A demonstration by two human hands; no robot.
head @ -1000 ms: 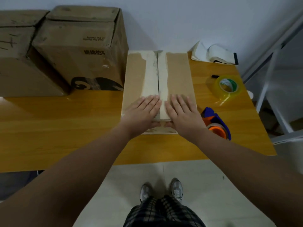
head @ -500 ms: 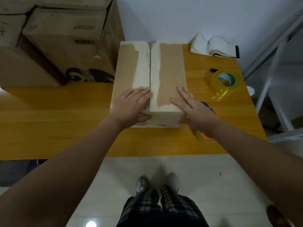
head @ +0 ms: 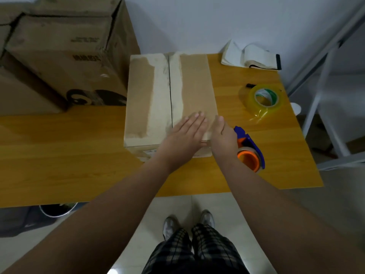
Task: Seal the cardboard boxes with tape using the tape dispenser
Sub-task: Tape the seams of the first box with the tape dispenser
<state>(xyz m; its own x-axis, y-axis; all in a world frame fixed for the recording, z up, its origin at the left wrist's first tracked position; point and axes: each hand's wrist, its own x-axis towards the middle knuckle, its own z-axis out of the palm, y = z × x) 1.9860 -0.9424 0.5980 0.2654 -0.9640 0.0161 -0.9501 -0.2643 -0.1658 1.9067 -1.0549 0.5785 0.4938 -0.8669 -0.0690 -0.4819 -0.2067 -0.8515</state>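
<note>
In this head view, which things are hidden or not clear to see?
- Tape dispenser: the right hand covers its near-left part.
- Box near-right corner: under the left hand.
- Print on the big box: too blurred to read.
- Bin: mostly behind the table.

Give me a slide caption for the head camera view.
Both hands rest on the brown cardboard box, blue-and-orange tape dispenser lying beside it on the wooden table.
</note>
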